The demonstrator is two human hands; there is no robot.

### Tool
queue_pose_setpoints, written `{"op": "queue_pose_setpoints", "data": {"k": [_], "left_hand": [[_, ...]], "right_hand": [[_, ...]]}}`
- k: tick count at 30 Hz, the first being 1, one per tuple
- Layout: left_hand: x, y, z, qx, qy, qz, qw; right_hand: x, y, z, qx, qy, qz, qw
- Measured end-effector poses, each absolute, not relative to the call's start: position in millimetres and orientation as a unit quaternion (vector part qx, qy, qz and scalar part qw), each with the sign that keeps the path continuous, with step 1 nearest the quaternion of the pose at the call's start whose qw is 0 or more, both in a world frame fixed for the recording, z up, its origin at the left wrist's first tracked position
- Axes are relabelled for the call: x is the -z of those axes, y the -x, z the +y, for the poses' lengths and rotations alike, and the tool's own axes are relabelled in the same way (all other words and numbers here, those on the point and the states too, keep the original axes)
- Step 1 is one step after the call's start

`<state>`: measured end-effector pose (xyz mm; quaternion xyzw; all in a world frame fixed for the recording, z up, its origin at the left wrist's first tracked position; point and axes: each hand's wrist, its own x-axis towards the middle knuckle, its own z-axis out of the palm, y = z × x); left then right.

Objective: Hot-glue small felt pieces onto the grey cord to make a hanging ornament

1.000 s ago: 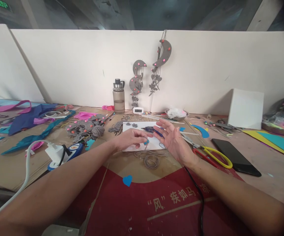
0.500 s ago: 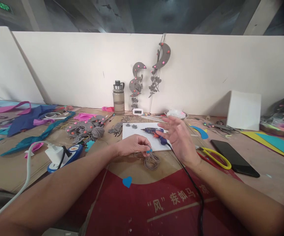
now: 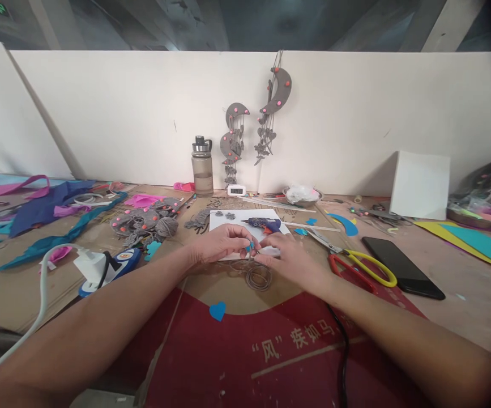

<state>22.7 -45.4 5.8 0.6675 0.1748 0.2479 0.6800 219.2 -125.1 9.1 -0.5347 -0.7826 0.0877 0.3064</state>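
Between the thumb and fingers of my left hand [image 3: 222,243] is a small blue felt piece [image 3: 249,247], its shape mostly covered. A thin grey-brown cord [image 3: 259,277] runs down from it into a loose coil on the cardboard. My right hand [image 3: 287,258] meets it from the right, fingertips pinched at the blue piece and cord; what they grip is too small to make out. Behind the hands, a dark blue glue gun [image 3: 266,224] lies on a white sheet [image 3: 223,221]. A blue felt heart [image 3: 217,311] rests on the red-printed cardboard nearer to me.
To the right lie scissors [image 3: 362,269] with red and yellow handles and a black phone [image 3: 402,266]. A power strip [image 3: 122,263] with a white plug sits left. Grey felt with pink balls [image 3: 143,221], a bottle [image 3: 203,170] and a small clock [image 3: 236,191] stand farther back.
My right hand has come down and left from beside the glue gun, its spread fingers closing in at the blue piece. My left hand still holds the blue piece, slightly higher.
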Motion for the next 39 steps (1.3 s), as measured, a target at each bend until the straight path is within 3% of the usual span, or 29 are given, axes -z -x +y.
{"op": "queue_pose_setpoints", "data": {"k": [5, 9, 13, 19, 26, 39], "left_hand": [[-9, -20, -44, -0.271, -0.646, 0.162, 0.695], [-10, -16, -35, -0.376, -0.619, 0.210, 0.657], [-3, -13, -20, -0.484, -0.553, 0.288, 0.613], [6, -16, -15, -0.518, -0.486, 0.310, 0.632], [11, -19, -18, -0.496, -0.515, 0.321, 0.621], [11, -21, -21, -0.470, -0.540, 0.351, 0.604]], "right_hand": [[-3, -220, -121, -0.105, 0.488, -0.810, 0.307], [-10, -222, -122, -0.086, 0.447, -0.831, 0.319], [-18, -216, -134, -0.105, 0.335, -0.901, 0.255], [-25, -209, -147, -0.081, 0.260, -0.952, 0.141], [-23, -209, -147, -0.039, 0.313, -0.930, 0.191], [-18, -204, -148, -0.118, 0.304, -0.909, 0.259]]}}
